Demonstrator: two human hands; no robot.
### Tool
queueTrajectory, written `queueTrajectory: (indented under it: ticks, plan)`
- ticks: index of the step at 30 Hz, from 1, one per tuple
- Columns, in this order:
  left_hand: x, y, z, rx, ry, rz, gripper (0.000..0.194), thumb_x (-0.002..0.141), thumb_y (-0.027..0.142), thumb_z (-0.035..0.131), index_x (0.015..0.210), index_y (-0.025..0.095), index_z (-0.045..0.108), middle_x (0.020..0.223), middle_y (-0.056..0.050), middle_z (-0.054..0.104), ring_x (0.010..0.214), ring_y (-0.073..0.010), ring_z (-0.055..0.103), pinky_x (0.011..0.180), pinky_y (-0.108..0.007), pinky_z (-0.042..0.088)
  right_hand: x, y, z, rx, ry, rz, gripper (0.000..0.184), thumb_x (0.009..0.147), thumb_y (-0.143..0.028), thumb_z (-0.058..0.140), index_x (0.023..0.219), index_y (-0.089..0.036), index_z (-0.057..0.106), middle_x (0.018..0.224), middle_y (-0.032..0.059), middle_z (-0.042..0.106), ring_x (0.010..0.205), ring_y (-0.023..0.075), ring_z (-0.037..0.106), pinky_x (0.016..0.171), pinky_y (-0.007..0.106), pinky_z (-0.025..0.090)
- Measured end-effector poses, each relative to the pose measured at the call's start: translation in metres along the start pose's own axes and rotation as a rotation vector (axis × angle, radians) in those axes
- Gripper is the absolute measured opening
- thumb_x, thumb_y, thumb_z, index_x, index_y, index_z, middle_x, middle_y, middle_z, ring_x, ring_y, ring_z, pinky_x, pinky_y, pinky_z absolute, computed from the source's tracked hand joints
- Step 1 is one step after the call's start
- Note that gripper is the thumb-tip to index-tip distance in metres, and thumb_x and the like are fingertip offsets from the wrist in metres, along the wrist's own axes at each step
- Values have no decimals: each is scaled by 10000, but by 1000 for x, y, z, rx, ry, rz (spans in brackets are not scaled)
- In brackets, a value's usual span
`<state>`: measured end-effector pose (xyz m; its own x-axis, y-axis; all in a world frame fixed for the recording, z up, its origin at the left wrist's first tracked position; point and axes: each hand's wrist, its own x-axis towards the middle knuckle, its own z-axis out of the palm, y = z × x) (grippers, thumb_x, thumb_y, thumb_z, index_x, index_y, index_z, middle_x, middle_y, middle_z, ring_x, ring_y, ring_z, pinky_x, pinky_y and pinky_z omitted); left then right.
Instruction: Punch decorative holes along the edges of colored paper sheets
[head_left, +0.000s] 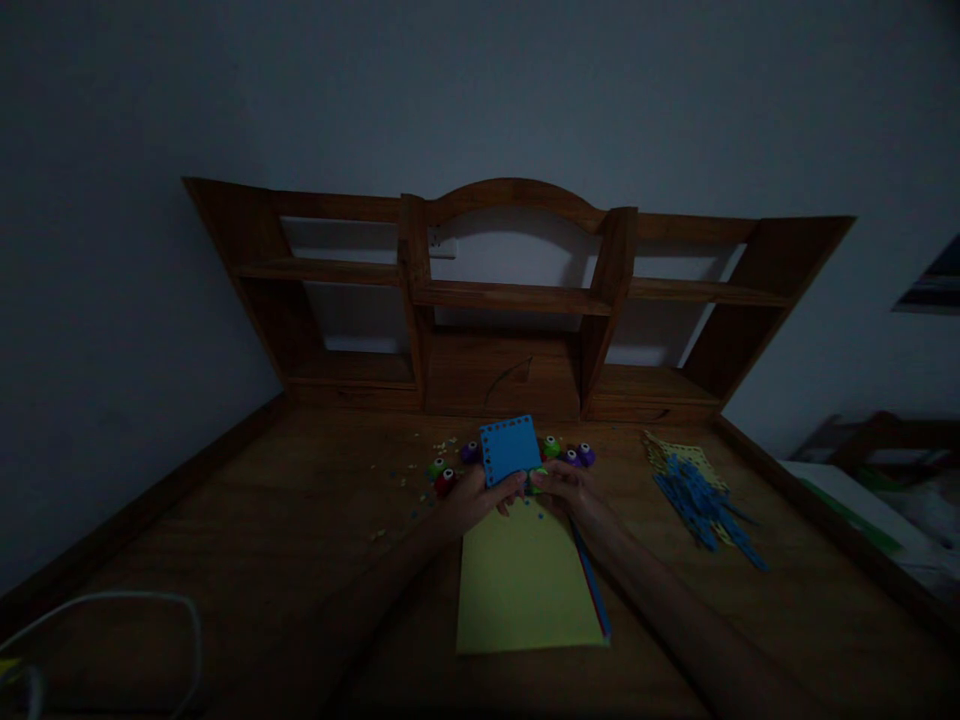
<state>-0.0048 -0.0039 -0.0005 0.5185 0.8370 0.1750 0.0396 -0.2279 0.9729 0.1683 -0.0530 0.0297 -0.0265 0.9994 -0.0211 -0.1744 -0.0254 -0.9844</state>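
Observation:
A blue sheet of paper (514, 447) is held up over the desk, with punched holes along its left and top edges. My left hand (480, 497) pinches the lower left part of this sheet, fingers closed. My right hand (568, 486) is closed around a small green craft punch (536, 481) at the sheet's lower right corner. Whether the paper is inside the punch's slot is hidden by my fingers. Under both hands lies a stack of coloured paper with a yellow sheet (529, 585) on top, a few blue bits scattered near its upper edge.
More craft punches stand around the sheet: red (445, 481), green (551, 446) and purple (586, 454). Tiny paper bits (405, 482) lie to the left. At right is a pile of blue paper strips (697, 500) over yellow ones. A wooden shelf (510, 298) backs the desk; a white cable (135, 596) lies front left.

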Motion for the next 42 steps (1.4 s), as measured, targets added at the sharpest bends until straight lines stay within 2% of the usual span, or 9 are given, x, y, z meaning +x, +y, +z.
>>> queueTrajectory:
  ticks: [8, 18, 21, 25, 34, 36, 39, 42]
  plan:
    - [2, -5, -2, 64, 7, 19, 383, 813, 508, 549, 802, 129, 609, 707, -29, 617, 565, -124, 566, 537, -241, 485, 0, 0, 0, 20, -4, 0, 287, 618, -428, 778, 721, -183, 670, 745, 39, 672, 692, 195, 600, 647, 321, 435]
    - [5, -7, -4, 74, 4, 56, 409, 819, 519, 523, 792, 121, 615, 724, -39, 618, 579, -129, 565, 530, -235, 485, 3, 2, 0, -10, 23, -29, 336, 587, -473, 785, 737, -190, 685, 728, 33, 662, 657, 175, 571, 589, 290, 412]
    - [5, -5, -4, 94, 67, 53, 396, 822, 512, 520, 757, 131, 608, 690, -27, 609, 583, -134, 564, 527, -229, 472, 4, 5, -1, -29, 21, -33, 320, 612, -444, 780, 784, -189, 691, 702, 17, 645, 608, 142, 538, 565, 270, 389]
    - [3, 4, -6, 135, 179, 55, 369, 829, 481, 526, 710, 141, 608, 633, -15, 601, 574, -140, 558, 538, -229, 452, 7, 11, -2, -38, -63, -22, 314, 608, -397, 795, 820, -193, 686, 650, -12, 611, 554, 107, 497, 530, 247, 353]
    - [3, 13, -11, 223, 449, 40, 316, 766, 454, 615, 676, 153, 647, 640, -10, 628, 594, -157, 563, 575, -241, 431, 12, 16, -5, -29, -92, 30, 350, 589, -402, 803, 841, -195, 678, 647, -17, 614, 517, 102, 488, 501, 246, 343]
    - [3, 13, -15, 249, 499, 29, 297, 785, 433, 596, 704, 156, 662, 657, -13, 618, 589, -155, 562, 567, -242, 429, 11, 16, -5, -25, -81, 22, 334, 599, -397, 799, 833, -193, 677, 638, -19, 603, 518, 103, 488, 508, 248, 350]
    - [4, 12, -20, 309, 493, 150, 176, 801, 293, 576, 855, 181, 701, 833, -31, 628, 729, -161, 593, 651, -244, 449, 11, 15, -6, -15, -61, 4, 308, 625, -390, 786, 832, -189, 678, 669, -11, 606, 542, 106, 496, 531, 251, 364]
    - [5, 11, -23, 351, 449, 256, 288, 762, 161, 569, 1019, 218, 687, 947, -37, 609, 876, -166, 583, 746, -247, 447, 11, 13, -8, -8, -47, 1, 310, 641, -400, 774, 846, -188, 680, 702, 1, 622, 554, 109, 500, 541, 252, 365]
